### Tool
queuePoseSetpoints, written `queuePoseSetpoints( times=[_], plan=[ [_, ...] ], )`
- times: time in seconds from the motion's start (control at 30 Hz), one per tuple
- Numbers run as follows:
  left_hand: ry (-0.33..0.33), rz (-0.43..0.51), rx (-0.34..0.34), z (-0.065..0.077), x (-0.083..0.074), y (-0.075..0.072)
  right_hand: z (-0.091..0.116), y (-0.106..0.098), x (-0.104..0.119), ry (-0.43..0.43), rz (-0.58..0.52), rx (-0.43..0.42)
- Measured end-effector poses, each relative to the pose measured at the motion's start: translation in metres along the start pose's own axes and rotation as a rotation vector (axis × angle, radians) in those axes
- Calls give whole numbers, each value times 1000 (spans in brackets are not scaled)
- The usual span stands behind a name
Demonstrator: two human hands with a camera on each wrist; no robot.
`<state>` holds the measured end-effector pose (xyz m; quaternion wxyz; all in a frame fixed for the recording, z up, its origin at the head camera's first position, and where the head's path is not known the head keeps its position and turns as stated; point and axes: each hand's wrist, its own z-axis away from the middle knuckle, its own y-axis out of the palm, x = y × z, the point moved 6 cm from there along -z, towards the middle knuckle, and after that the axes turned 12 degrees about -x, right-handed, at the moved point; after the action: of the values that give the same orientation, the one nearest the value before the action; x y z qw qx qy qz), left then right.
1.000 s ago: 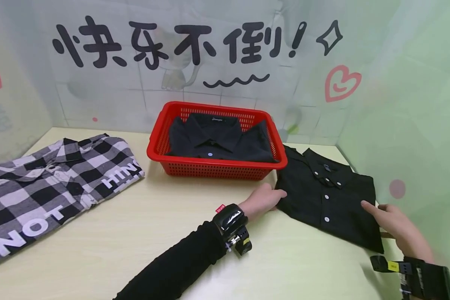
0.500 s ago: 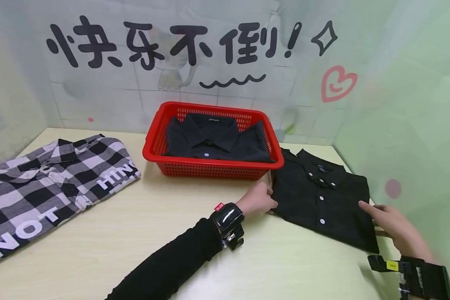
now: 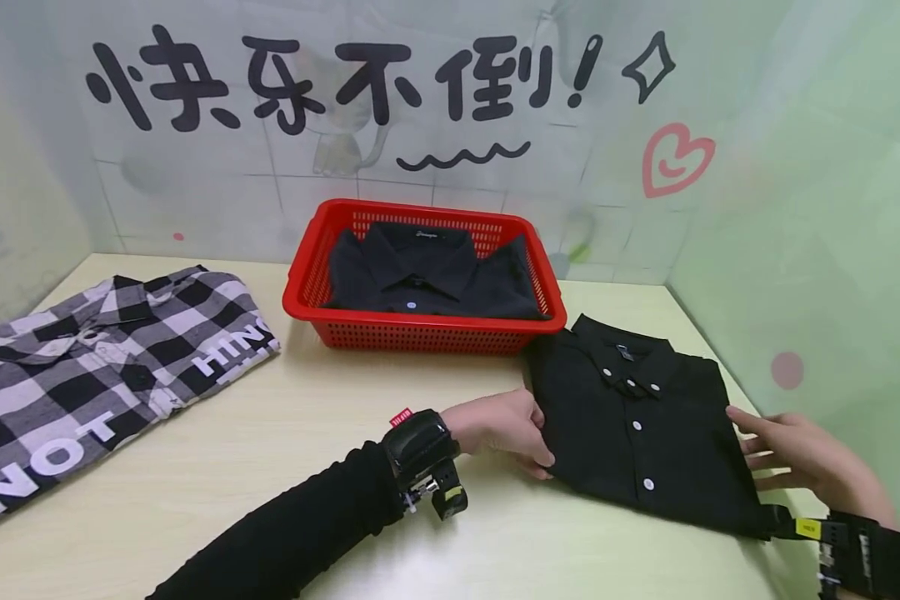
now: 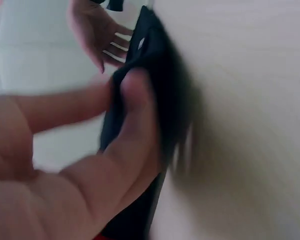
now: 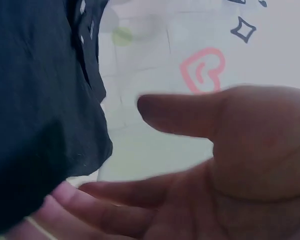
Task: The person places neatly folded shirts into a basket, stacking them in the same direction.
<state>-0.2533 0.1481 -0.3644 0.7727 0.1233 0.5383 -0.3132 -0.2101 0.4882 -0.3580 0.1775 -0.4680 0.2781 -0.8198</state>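
Note:
A folded black button-up shirt [image 3: 596, 425] lies on the table to the right of the basket, its collar toward the wall and white buttons down its front. At its left edge my left hand [image 3: 504, 427] pinches the cloth. In the left wrist view the thumb [image 4: 135, 107] and fingers close on the dark fabric [image 4: 152, 65]. By the shirt's right edge my right hand [image 3: 802, 454] has its fingers spread. The right wrist view shows its thumb [image 5: 180, 114] apart from the shirt [image 5: 40, 90], while its lower fingers lie at the edge, partly hidden by cloth.
A red plastic basket [image 3: 420, 329] holding another folded dark shirt [image 3: 420, 271] stands at the back middle. To the left lies a folded black-and-white checked shirt [image 3: 120, 358] with white letters. Printed sheeting [image 3: 435, 192] walls the table [image 3: 330, 500] at the back and sides.
The black shirt has shifted toward me, its collar now lower beside the basket. My left hand came nearer with its left edge; the right hand's fingers spread a little at the right edge.

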Motion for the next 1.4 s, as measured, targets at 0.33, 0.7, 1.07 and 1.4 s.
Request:
queuePoseSetpoints(
  times=[0.33,0.7,1.07,1.4],
  plan=[
    [-107,132,-133,-36,-8,-29,-1,-1,-3,-21,-127,66],
    [-54,400,-193,-68,-11,-19,-11,10,-1,-67,-315,267],
    [-112,522,-82,-87,0,5,-16,30,7,-23,-447,224],
    [-179,662,33,-98,5,10,-17,39,10,9,-454,144]
  ],
)
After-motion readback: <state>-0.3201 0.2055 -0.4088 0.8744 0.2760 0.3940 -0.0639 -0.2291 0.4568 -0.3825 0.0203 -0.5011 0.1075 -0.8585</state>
